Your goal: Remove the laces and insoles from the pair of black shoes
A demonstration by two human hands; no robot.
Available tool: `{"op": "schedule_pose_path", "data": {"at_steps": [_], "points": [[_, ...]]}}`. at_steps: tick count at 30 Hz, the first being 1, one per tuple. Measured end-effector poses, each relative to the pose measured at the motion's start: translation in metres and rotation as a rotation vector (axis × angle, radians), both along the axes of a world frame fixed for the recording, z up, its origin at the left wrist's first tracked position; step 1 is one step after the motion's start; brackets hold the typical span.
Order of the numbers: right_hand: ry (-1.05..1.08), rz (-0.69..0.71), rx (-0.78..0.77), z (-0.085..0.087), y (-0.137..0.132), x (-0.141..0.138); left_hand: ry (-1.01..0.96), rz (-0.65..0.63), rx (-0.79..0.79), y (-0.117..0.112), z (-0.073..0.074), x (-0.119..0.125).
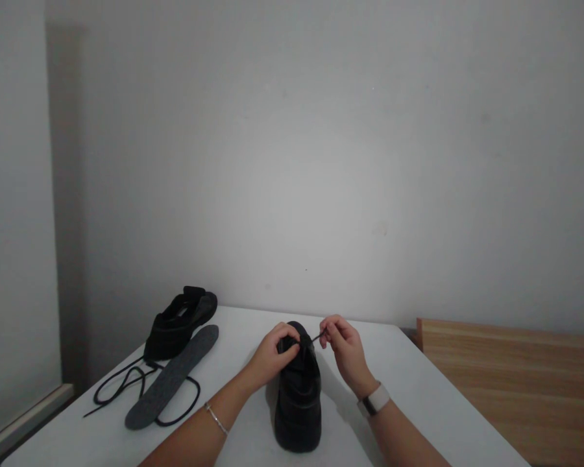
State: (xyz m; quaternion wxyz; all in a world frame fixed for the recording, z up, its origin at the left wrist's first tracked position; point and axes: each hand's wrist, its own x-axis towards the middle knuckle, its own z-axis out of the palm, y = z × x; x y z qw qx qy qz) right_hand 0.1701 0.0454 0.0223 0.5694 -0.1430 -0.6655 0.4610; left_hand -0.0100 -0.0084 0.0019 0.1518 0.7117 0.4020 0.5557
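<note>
A black shoe (298, 402) stands on the white table (409, 383), heel toward me. My left hand (272, 353) is closed over the shoe's front upper part, fingers curled onto it. My right hand (343, 344) pinches the end of a black shoelace (317, 336) that runs down to the shoe's front. A thin bracelet sits on my left wrist and a white-strapped watch on my right.
At the table's far left lies a second black shoe (180, 322), on its side. A grey insole (172, 376) and a loose black lace (126, 383) lie beside it. A wooden surface (516, 383) adjoins the table on the right. A plain wall stands behind.
</note>
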Motion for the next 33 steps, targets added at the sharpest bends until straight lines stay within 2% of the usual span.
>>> {"op": "schedule_pose_path", "data": {"at_steps": [4, 9, 11, 14, 19, 22, 26, 29, 31, 33], "points": [[0.158, 0.041, -0.096, 0.005, 0.002, 0.007, -0.014, -0.009, 0.000, -0.003, 0.002, 0.001], [0.048, 0.224, -0.172, 0.002, 0.001, 0.005, -0.038, -0.116, -0.007, -0.007, 0.008, 0.000], [-0.020, 0.246, -0.186, -0.002, 0.002, 0.002, -0.063, -0.169, -0.032, -0.008, 0.009, -0.002], [-0.132, 0.221, -0.128, -0.006, 0.003, 0.000, -0.126, -0.239, -0.097, -0.008, 0.010, -0.006], [-0.354, 0.207, 0.109, -0.004, -0.002, 0.002, -0.247, -0.358, -0.191, -0.007, 0.010, -0.010], [-0.416, 0.203, 0.178, -0.005, -0.004, 0.002, -0.314, -0.388, -0.222, -0.008, 0.012, -0.010], [-0.338, 0.207, 0.106, -0.008, -0.001, 0.003, -0.421, -0.442, -0.270, -0.012, 0.015, -0.009], [-0.265, 0.262, 0.030, -0.010, 0.001, 0.003, -0.501, -0.473, -0.300, -0.012, 0.016, -0.008], [-0.213, 0.319, -0.033, -0.011, 0.002, 0.002, -0.507, -0.465, -0.306, -0.011, 0.016, -0.008], [-0.163, 0.367, -0.099, -0.011, 0.002, 0.001, -0.472, -0.398, -0.282, -0.007, 0.014, -0.009]]}}
